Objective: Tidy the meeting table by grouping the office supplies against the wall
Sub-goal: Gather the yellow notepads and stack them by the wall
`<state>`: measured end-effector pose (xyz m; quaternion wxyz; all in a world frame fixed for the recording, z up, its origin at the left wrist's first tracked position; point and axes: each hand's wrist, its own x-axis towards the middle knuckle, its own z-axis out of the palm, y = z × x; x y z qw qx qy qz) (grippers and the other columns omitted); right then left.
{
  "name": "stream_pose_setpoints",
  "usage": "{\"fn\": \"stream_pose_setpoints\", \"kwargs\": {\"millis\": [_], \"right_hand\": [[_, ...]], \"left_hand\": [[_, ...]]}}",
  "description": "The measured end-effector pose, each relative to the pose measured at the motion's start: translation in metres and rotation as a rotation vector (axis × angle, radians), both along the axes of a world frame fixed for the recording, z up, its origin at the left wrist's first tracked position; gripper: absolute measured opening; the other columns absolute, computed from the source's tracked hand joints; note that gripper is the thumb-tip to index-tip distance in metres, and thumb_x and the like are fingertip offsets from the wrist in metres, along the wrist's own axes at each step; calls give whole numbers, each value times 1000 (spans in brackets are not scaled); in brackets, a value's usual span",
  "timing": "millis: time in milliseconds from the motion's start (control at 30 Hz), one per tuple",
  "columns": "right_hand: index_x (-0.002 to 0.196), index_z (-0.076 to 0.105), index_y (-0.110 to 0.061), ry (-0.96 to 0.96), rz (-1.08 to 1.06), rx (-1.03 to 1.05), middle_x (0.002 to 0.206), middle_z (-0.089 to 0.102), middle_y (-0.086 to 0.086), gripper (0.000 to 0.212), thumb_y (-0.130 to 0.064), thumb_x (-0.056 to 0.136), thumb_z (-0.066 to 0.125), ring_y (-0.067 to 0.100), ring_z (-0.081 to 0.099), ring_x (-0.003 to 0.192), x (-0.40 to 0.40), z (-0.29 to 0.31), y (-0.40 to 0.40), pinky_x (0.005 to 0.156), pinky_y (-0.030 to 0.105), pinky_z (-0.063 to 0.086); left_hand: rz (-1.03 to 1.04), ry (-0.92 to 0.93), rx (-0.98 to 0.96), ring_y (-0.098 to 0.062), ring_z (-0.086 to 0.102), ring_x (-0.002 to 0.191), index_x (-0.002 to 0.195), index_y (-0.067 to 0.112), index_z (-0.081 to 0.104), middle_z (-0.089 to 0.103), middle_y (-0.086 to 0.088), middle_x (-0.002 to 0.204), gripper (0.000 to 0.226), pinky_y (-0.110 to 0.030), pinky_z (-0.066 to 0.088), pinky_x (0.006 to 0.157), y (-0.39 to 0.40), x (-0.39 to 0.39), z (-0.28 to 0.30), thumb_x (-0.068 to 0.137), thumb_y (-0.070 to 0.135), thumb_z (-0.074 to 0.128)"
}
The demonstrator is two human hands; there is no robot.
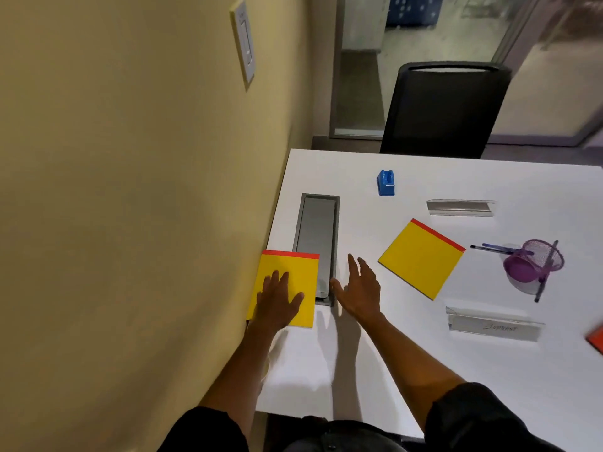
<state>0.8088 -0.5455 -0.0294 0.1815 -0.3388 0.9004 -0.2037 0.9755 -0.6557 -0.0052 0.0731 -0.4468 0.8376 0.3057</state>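
Head view, lower left: left hand [279, 296] flat on yellow notepad [287, 285], fingers straight and spread, nothing curled around it, pressing rather than gripping. Notepad squared up with its left edge at the wall [130, 190], partly overlapping the grey cable hatch [318, 236] set into the white table [375, 370]; likely parked there as the first piece of the group, the flat palm suited to sliding it into line.

Right hand [359, 290] at 3 o'clock from the notepad, just beside the hatch, fingers extended and relaxed, holding nothing; whether touching the tabletop or hovering just above, cannot tell. Pointed toward 1 o'clock, probably heading for the second yellow notepad [422, 259], lying skewed and well apart from the wall.

Remaining supplies scattered further out: blue stapler-like item [385, 182] at 12 o'clock, clear name holder [460, 207] at 1 o'clock, purple mesh pen cup [535, 265] tipped over with pens [496, 248] spilling at 3 o'clock, second name holder [494, 324] at 4 o'clock. Most of the grouping judged not yet done.
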Motion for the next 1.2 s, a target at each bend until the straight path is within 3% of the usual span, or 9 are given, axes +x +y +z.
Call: {"fn": "stream_pose_setpoints", "kwargs": {"millis": [167, 467, 867, 1200], "right_hand": [[155, 7, -29, 135, -28, 59, 164, 3, 6, 79, -61, 92, 42, 32, 8, 150, 4, 19, 30, 119, 52, 17], [155, 1, -32, 135, -163, 87, 164, -6, 5, 81, -62, 91, 43, 34, 2, 151, 1, 33, 93, 120, 53, 12], [155, 1, -26, 124, -316, 116, 164, -1, 9, 81, -61, 93, 41, 33, 13, 149, -72, 26, 118, 119, 50, 21], [155, 1, -22, 13, -327, 145, 163, 2, 12, 80, -56, 95, 42, 34, 19, 148, -148, -8, 107, 118, 48, 25]], "left_hand": [[-127, -4, -177, -29, -4, 150, 154, 23, 7, -3, -5, 163, 75, -54, 8, 119, 24, -6, 21, 95, 55, 41], [-284, -13, -168, -30, -10, 150, 153, 29, 2, -9, -4, 163, 81, -56, 0, 118, 62, -43, 31, 90, 67, 35], [-467, -60, -92, -32, -11, 149, 154, 24, 1, -11, -7, 162, 79, -57, 5, 118, 68, -132, 25, 94, 55, 41], [-488, -135, -39, -32, -9, 149, 154, 21, 0, -11, -9, 162, 75, -57, 6, 118, 63, -207, 6, 97, 47, 42]]}}
